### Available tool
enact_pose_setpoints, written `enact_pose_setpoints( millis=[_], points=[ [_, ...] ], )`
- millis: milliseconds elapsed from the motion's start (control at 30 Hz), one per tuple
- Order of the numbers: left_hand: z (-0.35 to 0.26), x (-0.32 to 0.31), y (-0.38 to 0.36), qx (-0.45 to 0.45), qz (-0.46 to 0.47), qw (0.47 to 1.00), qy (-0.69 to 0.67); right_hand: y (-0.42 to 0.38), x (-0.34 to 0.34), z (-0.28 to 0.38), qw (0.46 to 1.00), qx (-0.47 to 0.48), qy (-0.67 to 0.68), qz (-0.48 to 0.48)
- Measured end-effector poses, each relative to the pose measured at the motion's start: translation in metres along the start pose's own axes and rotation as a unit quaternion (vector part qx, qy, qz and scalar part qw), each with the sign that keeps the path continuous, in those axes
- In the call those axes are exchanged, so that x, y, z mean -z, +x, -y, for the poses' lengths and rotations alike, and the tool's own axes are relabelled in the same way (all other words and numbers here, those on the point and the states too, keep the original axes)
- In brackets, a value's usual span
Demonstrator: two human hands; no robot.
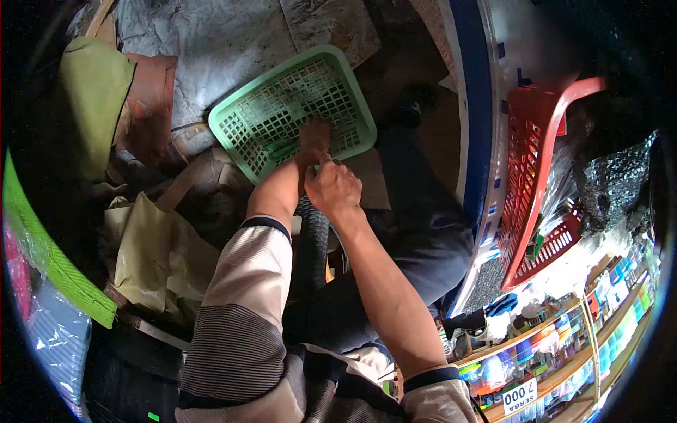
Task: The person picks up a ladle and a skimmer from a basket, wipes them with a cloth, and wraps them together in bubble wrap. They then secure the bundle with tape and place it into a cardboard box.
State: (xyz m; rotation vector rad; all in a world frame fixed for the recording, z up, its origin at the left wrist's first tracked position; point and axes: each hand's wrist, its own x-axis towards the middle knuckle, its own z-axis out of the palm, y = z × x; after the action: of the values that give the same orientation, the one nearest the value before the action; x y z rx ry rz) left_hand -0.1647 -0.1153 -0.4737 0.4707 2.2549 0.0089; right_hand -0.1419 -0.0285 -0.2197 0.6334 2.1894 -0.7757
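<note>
A light green plastic basket (227, 117) with a mesh bottom lies in front of me. My left hand (314, 134) is in shadow over the basket's near part, and its fingers are too dark to make out. Right at the left wrist is my right hand (335, 186), its fingers curled closed. Whatever they hold, if anything, is hidden. A small bright green item (281, 149) lies in the basket, left of my left hand. Beneath my forearms a black treaded tyre (310, 243) shows, partly covered.
At right hangs a red plastic basket (539, 176), beside a blue-edged panel (476, 106). Stocked shelves (557, 345) carry a price sign (520, 396). Crumpled brown paper (159, 254) and an olive piece (92, 106) lie left. A grey sheet (204, 42) covers the ground ahead.
</note>
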Motion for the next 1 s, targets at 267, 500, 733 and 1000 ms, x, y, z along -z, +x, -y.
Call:
enact_pose_setpoints(
  millis=[267,500,733,1000],
  points=[
    [0.036,0.016,-0.025,-0.127,-0.093,0.986,-0.059,0.01,-0.03,-0.037,0.998,-0.051,0.025,-0.003],
    [0.048,0.048,-0.042,-0.196,-0.061,0.893,-0.4,0.041,-0.044,-0.06,0.987,-0.071,0.133,0.047],
    [0.006,0.119,-0.064,-0.279,-0.198,0.859,-0.381,0.064,-0.038,-0.052,0.965,-0.137,0.199,-0.103],
    [-0.016,0.195,-0.105,0.015,-0.318,0.706,-0.633,0.044,0.014,-0.004,0.912,0.04,0.4,-0.073]
  ],
)
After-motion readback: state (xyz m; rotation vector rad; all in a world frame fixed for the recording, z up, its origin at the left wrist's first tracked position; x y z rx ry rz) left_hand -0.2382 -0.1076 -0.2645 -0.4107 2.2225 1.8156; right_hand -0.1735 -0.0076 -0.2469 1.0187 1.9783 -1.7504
